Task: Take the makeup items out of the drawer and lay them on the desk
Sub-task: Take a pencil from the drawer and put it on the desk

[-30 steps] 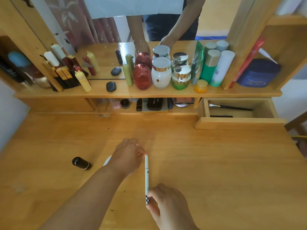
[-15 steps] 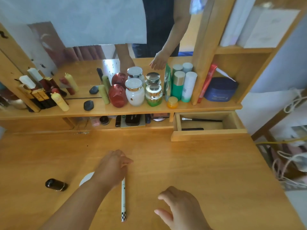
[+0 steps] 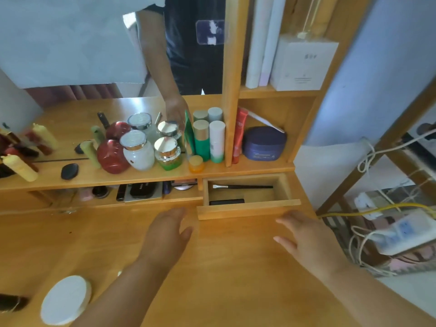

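The small wooden drawer stands pulled out under the shelf at centre right. Inside it lie a thin black makeup brush along the back and a flat black case at the front left. My left hand hovers over the desk just left of the drawer front, fingers loosely apart, holding nothing. My right hand is stretched out below the drawer's right corner, fingers spread and empty. On the desk at lower left lie a round white compact and a dark tube.
The shelf above the drawer carries jars, bottles and a blue tub, with a mirror behind. The open slot under the shelf holds more compacts. Right of the desk edge hang cables and a power strip.
Both hands let go of the white pencil and moved up toward the drawer. The view swung up and right, so the pencil is out of sight.
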Demonstrator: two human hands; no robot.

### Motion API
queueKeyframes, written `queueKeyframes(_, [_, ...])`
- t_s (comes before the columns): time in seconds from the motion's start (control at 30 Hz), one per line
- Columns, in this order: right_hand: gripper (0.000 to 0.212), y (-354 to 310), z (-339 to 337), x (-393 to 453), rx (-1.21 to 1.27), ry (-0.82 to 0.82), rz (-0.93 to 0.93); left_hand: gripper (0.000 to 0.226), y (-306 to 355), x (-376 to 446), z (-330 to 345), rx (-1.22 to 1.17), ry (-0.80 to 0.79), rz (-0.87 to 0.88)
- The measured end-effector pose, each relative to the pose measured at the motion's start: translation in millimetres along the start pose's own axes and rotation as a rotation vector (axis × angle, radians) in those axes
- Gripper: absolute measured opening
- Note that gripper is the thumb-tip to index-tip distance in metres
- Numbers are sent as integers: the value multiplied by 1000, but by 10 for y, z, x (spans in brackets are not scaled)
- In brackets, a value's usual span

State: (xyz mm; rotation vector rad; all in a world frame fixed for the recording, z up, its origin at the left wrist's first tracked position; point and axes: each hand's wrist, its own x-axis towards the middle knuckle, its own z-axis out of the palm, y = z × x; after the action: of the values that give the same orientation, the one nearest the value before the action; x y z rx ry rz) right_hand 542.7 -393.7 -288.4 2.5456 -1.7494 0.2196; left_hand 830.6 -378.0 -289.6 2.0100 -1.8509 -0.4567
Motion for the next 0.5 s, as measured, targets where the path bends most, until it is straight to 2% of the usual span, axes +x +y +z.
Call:
queueKeyframes(0.13, [36, 238, -137, 221, -20, 91, -53, 40, 230, 109, 28, 30, 68, 56])
queueKeyframes(0.33, [37, 361, -90, 405, -64, 103, -109, 20, 325, 197, 50, 89, 99, 75])
queueKeyframes(0.5, [17, 380, -20, 521, -48, 91, -131, 13, 313, 232, 73, 175, 97, 137])
